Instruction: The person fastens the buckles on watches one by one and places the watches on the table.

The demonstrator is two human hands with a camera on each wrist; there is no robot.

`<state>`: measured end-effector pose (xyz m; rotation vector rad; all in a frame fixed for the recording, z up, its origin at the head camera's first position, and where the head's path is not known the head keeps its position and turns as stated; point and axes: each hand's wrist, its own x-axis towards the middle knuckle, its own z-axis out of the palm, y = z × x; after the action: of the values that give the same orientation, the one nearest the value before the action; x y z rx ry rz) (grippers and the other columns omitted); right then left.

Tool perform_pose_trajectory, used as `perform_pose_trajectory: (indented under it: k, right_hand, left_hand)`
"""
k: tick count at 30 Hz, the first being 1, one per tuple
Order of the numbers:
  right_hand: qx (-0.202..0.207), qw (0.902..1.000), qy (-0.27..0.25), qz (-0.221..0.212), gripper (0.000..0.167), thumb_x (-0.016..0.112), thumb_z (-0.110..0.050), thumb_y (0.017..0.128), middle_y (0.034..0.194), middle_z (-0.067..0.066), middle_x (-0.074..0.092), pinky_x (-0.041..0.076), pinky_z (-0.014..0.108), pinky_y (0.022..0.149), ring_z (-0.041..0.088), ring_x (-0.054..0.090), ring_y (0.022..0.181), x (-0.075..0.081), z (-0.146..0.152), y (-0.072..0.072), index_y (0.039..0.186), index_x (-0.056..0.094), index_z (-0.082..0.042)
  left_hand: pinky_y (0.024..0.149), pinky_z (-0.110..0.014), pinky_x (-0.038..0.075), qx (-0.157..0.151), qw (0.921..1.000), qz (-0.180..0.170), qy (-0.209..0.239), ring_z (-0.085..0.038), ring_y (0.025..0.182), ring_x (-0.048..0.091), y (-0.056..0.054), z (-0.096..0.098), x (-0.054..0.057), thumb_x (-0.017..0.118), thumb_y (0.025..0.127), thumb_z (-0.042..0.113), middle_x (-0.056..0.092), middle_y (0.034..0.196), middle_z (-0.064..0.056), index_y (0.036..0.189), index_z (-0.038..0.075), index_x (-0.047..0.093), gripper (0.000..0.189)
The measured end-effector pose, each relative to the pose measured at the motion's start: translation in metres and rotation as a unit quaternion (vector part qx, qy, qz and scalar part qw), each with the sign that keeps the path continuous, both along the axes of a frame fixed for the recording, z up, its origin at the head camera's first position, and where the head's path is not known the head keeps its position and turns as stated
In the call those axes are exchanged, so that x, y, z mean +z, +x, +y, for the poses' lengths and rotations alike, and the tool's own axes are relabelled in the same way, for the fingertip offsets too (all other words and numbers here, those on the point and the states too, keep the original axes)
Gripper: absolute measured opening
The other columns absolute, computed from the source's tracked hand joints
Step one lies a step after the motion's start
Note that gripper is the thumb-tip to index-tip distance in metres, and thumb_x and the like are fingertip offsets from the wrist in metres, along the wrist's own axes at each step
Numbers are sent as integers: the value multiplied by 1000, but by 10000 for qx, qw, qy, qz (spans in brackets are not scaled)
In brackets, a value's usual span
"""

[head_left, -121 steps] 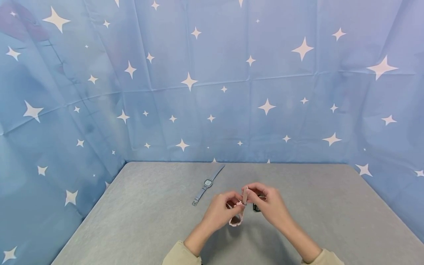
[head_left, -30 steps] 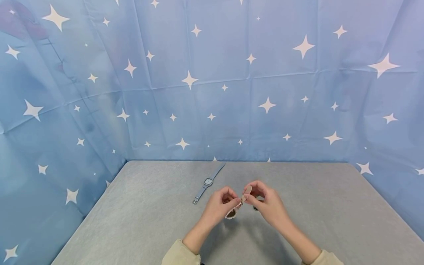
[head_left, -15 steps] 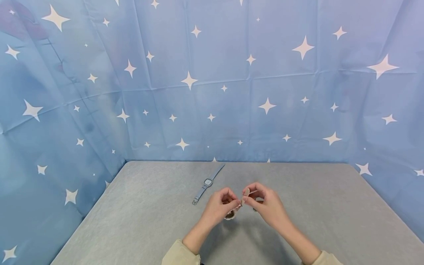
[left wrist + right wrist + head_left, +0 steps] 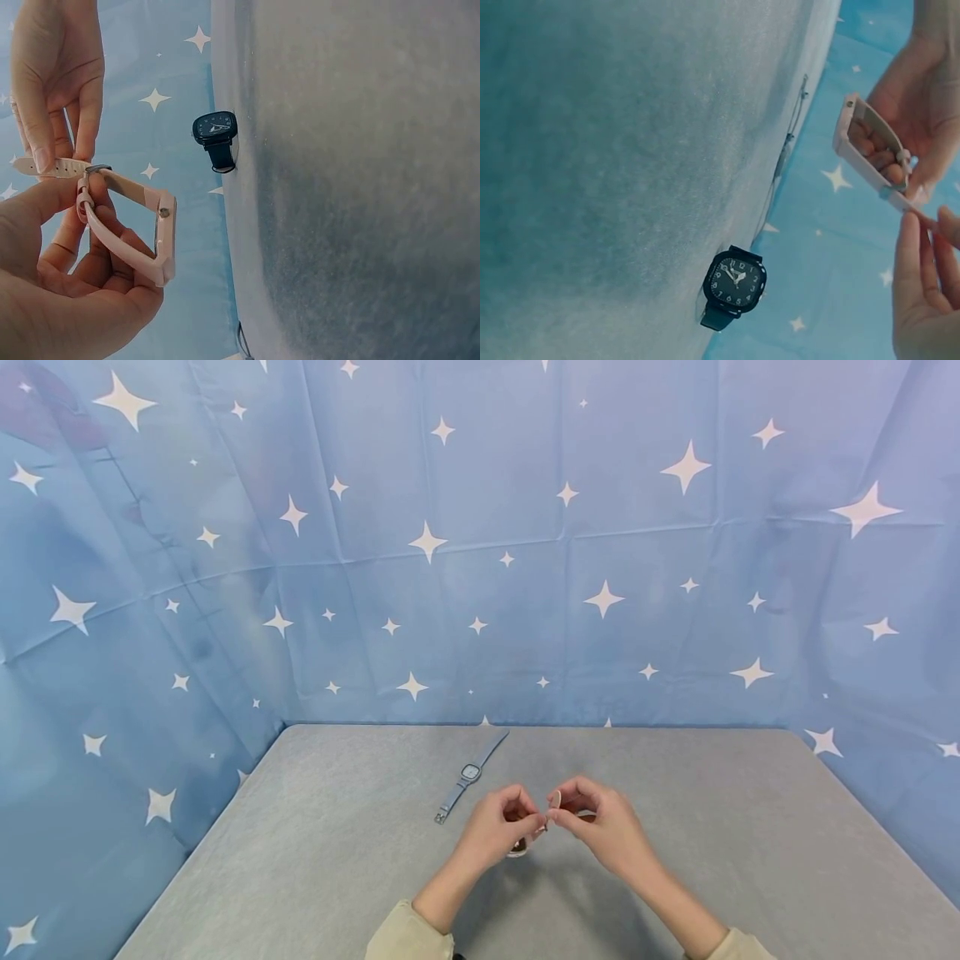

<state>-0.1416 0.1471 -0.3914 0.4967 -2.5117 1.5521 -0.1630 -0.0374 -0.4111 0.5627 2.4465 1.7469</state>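
Note:
Above the table, both hands hold a pink wristwatch (image 4: 166,236) whose strap is bent into a loop. My left hand (image 4: 483,835) pinches the strap at its metal buckle (image 4: 97,169). The thumb and fingers of my right hand (image 4: 606,828) grip the punched strap end (image 4: 64,166), which passes through the buckle in the left wrist view. The watch case (image 4: 845,127) is seen edge-on at the far side of the loop, its dial turned away. A black square-faced watch (image 4: 735,281) stands on the table, hidden behind my right hand in the head view.
A light blue watch (image 4: 471,772) lies flat on the grey table (image 4: 337,860), left of the hands, its strap stretched out. Behind the table hangs a blue curtain (image 4: 495,593) with white stars.
Compared with 4 seconds ago, the strap end has gone from upright to lower in the right fingers. The pink loop has risen slightly toward the left hand. The black watch has become covered.

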Motion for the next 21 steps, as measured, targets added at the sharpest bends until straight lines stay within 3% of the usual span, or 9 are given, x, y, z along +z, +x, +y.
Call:
perform_pose_trajectory:
  k: [13, 21]
  right_hand:
    - [9, 9998, 83, -186, 13, 75, -16, 88, 85, 3, 71, 56, 22, 65, 2, 67, 71, 1, 3, 0, 94, 67, -8]
    - [34, 9998, 119, -149, 13, 75, -16, 88, 84, 3, 70, 55, 22, 64, 4, 67, 71, 1, 3, 0, 94, 67, -7]
  left_hand:
    - [47, -20, 40, -421, 9984, -301, 236, -10, 55, 49, -1, 1, 1, 68, 93, 11, 65, 76, -12, 89, 2, 61, 12]
    - [48, -19, 40, -527, 9974, -359, 346, -10, 57, 50, 0, 0, 3, 67, 94, 10, 63, 78, -12, 94, 1, 60, 11]
